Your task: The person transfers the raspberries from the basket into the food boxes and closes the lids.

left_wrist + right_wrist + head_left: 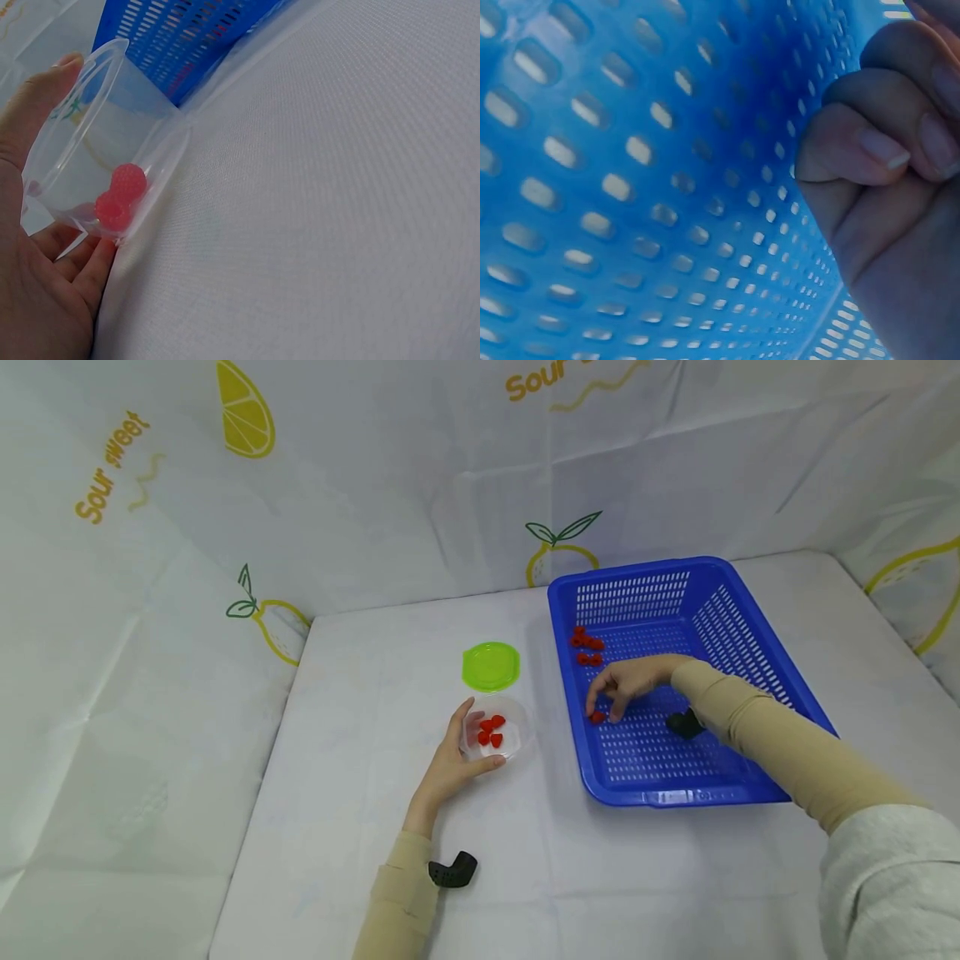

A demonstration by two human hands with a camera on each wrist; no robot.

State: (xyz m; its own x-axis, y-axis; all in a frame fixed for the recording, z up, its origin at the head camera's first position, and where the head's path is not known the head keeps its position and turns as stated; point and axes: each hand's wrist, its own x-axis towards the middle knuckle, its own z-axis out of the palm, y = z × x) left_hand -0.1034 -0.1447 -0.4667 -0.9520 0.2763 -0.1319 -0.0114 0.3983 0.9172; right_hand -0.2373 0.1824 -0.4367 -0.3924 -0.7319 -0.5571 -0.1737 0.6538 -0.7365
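Note:
My left hand (447, 768) holds a clear plastic cup (517, 735) by its side, thumb and fingers round it. Several red raspberries (497, 740) lie in the cup; in the left wrist view, raspberries (128, 181) show through its wall. Inside the blue basket (587, 777), my right hand (633, 678) reaches down near the left wall. Its index fingertip is right at a single raspberry (597, 717), and the thumb stands a little apart on the other side. The right wrist view shows the other fingers (855, 146) curled toward the palm, with the raspberry hidden.
More raspberries (587, 641) sit in the basket's far left part. A bright green lid (491, 667) lies on the white table (360, 693) just beyond the cup. A cloth with lemon prints (420, 510) hangs behind the table.

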